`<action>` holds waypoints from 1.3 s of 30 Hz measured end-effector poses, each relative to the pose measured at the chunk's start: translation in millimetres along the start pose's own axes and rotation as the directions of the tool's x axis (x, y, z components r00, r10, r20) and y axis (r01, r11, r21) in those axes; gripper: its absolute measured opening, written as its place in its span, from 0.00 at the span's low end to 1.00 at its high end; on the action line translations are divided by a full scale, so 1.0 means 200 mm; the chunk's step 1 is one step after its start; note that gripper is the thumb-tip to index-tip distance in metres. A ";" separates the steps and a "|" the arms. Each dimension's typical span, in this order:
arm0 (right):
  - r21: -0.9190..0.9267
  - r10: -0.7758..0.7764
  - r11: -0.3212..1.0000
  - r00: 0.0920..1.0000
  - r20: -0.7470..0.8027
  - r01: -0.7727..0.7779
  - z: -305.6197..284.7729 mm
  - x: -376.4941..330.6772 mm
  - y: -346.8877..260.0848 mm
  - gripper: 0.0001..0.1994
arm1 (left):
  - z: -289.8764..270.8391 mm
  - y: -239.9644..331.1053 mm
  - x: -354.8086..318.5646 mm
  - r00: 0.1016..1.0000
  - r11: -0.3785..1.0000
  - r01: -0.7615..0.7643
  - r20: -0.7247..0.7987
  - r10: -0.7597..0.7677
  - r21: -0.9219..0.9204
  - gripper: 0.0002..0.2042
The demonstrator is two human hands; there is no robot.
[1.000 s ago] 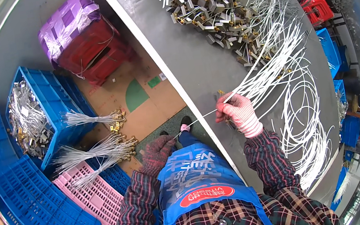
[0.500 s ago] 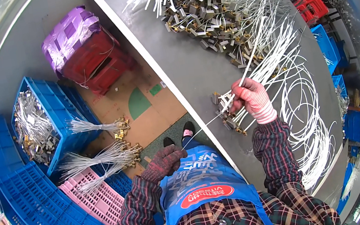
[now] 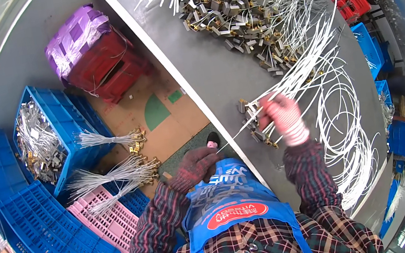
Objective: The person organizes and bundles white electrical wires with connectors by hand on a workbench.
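Observation:
My left hand (image 3: 196,168), in a dark maroon knitted glove, is closed in front of my apron on a thin white wire (image 3: 236,135). That wire slants up over the table's white edge toward my right hand. My right hand (image 3: 284,117), in a pink-and-white striped glove and slightly blurred, has its fingers bent together at the same wire; their tips are partly hidden. Close beneath it lies a small bundle of grey metal blocks with brass parts (image 3: 247,113). Long white wires (image 3: 293,79) run from there to the upper right.
A large heap of grey blocks with brass ends (image 3: 231,9) covers the far part of the grey table (image 3: 185,57). Coiled white wires (image 3: 349,155) lie at right. To the left stand a blue crate (image 3: 58,145), a pink basket (image 3: 105,218), tied wire bundles (image 3: 114,176) and red stools (image 3: 102,68).
My left hand has moved a little to the right, toward the table edge. My right hand has dropped slightly, and the long white wire that stood up from it now leans farther right.

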State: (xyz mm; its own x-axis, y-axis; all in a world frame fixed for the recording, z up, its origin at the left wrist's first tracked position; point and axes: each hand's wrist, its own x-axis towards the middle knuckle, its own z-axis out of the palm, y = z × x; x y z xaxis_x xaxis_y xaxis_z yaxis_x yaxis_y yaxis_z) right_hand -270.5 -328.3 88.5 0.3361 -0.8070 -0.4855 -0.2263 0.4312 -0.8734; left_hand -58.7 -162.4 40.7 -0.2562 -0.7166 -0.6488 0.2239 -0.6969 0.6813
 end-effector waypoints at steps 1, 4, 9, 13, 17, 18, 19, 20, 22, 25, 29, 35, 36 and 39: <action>0.050 0.013 0.999 0.993 0.117 -0.019 0.05 -0.04 0.08 0.10 | 0.03 0.06 0.04 0.998 0.998 -0.053 0.017 0.052 0.041 0.12; 0.035 0.109 0.992 0.968 0.226 -0.120 0.01 -0.02 0.11 0.12 | 0.03 0.10 0.10 0.995 0.995 -0.065 0.075 0.060 0.073 0.11; 0.075 0.010 0.997 0.998 -0.060 -0.006 -0.21 0.10 -0.08 0.09 | -0.02 -0.06 0.16 0.850 0.788 -0.485 -0.009 0.527 0.379 0.16; 0.210 -0.010 0.978 1.000 0.015 0.007 -0.21 0.13 -0.07 0.10 | 0.08 0.03 0.18 0.960 0.974 -0.224 -0.165 0.228 0.046 0.21; 0.107 0.048 0.992 0.976 0.212 -0.072 -0.08 0.11 -0.06 0.10 | 0.13 0.13 0.24 0.991 0.989 -0.135 -0.028 0.134 -0.062 0.25; 0.068 0.073 0.993 0.963 0.260 -0.093 -0.04 0.11 -0.04 0.09 | 0.15 0.15 0.27 0.995 0.986 -0.099 0.018 0.103 -0.133 0.26; 0.064 0.114 0.988 0.951 0.286 -0.138 0.01 0.10 0.00 0.08 | 0.17 0.14 0.31 0.985 0.982 -0.169 0.026 0.172 -0.090 0.27; 0.059 0.151 0.982 0.937 0.314 -0.178 0.04 0.10 0.03 0.07 | 0.19 0.15 0.34 0.985 0.982 -0.166 0.024 0.169 -0.091 0.27; 0.078 0.154 0.980 0.945 0.288 -0.183 0.01 0.10 0.04 0.07 | 0.22 0.17 0.38 0.985 0.957 -0.141 0.057 0.161 -0.254 0.26; -0.109 0.219 0.974 0.948 0.232 -0.198 -0.05 0.15 0.09 0.08 | 0.23 0.18 0.41 0.992 0.968 -0.097 0.056 0.112 -0.232 0.25; -0.271 -0.158 0.957 0.966 -0.205 0.099 -0.37 0.19 0.11 0.12 | 0.25 0.25 0.45 0.985 0.967 -0.171 -0.013 0.172 -0.188 0.22; -0.881 -0.178 0.403 0.923 -0.340 -0.247 -0.60 0.35 0.11 0.23 | 0.36 0.25 0.57 0.922 0.953 -0.292 -0.240 0.304 0.084 0.14; -0.893 -0.081 0.334 0.935 -0.346 -0.302 -0.58 0.38 0.06 0.24 | 0.38 0.27 0.59 0.923 0.952 -0.293 -0.233 0.306 0.089 0.14; -0.867 0.002 0.334 0.920 -0.393 -0.370 -0.59 0.43 0.04 0.23 | 0.42 0.33 0.61 0.883 0.905 -0.325 -0.255 0.394 0.274 0.13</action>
State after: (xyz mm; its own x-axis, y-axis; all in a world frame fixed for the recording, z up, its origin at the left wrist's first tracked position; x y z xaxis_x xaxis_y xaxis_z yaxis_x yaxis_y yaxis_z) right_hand -351.6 -442.6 44.8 -0.0502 -0.8999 -0.4333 -0.9924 0.0936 -0.0795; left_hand -153.8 -292.4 35.2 0.1019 -0.9148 -0.3909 0.0286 -0.3901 0.9203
